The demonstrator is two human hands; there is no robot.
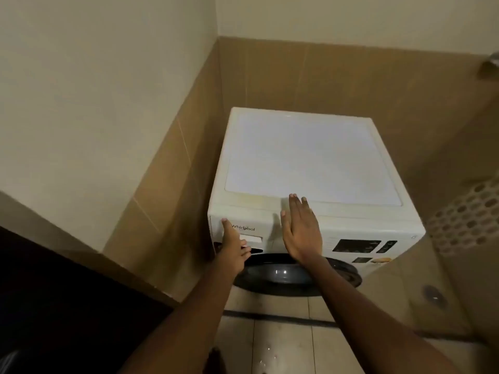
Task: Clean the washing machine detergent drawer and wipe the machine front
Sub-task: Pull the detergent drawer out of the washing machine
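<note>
Head view, close above washing machine (313,157), facing down-forward (single view).

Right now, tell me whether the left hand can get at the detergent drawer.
Most likely yes: the left hand is on the detergent drawer, thumb on its front and fingers curled at its handle recess. Nothing lies between, and the flat right hand is further along the washing machine.

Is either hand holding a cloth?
No: the right hand is open and flat over the washing machine, and the left hand grips only the detergent drawer.
</note>
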